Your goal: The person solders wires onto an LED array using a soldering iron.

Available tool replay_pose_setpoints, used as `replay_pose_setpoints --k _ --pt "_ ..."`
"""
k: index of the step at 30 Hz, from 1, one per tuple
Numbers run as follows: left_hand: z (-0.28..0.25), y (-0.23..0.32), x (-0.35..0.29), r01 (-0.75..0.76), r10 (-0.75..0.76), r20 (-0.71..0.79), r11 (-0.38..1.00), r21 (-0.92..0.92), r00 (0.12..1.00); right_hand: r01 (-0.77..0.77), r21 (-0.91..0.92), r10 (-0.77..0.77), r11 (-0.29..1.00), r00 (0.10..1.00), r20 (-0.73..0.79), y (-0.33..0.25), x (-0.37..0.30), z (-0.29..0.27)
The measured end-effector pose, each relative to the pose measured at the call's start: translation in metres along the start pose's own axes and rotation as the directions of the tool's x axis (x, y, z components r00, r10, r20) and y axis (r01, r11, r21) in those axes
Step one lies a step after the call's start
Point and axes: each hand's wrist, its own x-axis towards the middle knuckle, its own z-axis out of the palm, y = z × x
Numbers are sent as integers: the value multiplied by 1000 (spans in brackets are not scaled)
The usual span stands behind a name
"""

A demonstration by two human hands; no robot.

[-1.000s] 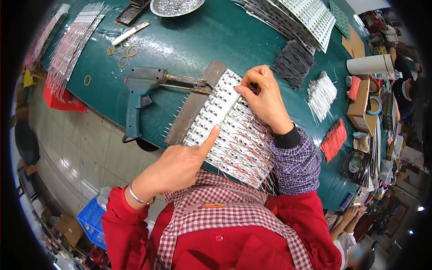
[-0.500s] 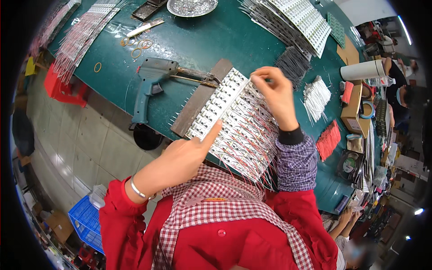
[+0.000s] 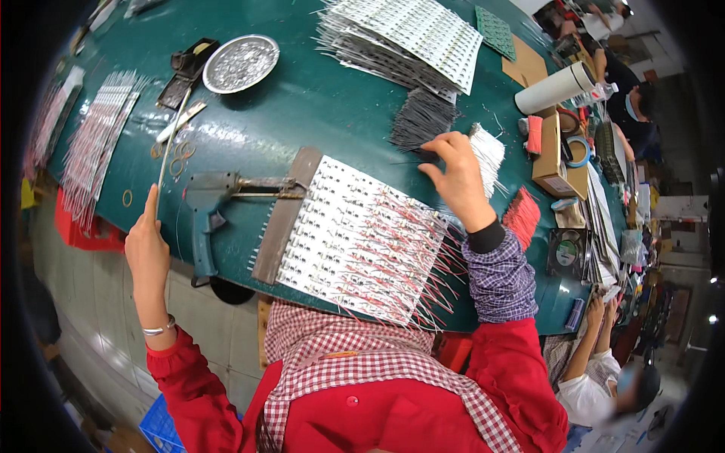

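Note:
My left hand (image 3: 147, 248) is out over the table's left edge, closed on one end of a long thin pale strip (image 3: 174, 134) that points away from me. My right hand (image 3: 458, 180) hovers by the bundles of black wires (image 3: 423, 119) and white wires (image 3: 489, 155), thumb and forefinger apart, nothing visible between them. Between my hands lies a white circuit board panel (image 3: 321, 226); red and white wires (image 3: 396, 253) cover its right part. A dark brown bar (image 3: 288, 215) lies along its left edge. The tip of a gun-shaped soldering tool (image 3: 208, 215) rests on that bar.
Stacked white panels (image 3: 408, 38) stand at the back. A metal dish (image 3: 241, 64), a white-handled knife (image 3: 181, 122) and rubber bands (image 3: 181, 155) lie back left. Red wires (image 3: 522, 217), a white cylinder (image 3: 555, 88) and a cardboard box (image 3: 559, 170) are at right. Another person (image 3: 604, 385) sits right.
My left hand has left the panel and swung left with the thin strip. My right hand has lifted off the panel and opened near the wire bundles. The view has shifted.

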Motion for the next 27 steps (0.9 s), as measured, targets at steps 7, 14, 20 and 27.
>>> replay_pose_setpoints --k 7,14,20,27 --pt "3 16 39 50 -59 76 992 115 995 52 -139 -59 989 997 -40 9 15 13" --pt "10 37 30 19 9 -217 992 127 976 45 -124 -53 991 997 -62 8 19 21" --pt "2 74 7 64 -156 -283 948 -311 946 19 -64 -21 998 999 -33 7 23 11" --pt "8 85 -10 107 -202 -230 923 -369 952 35 -157 -52 987 993 -110 29 62 0"
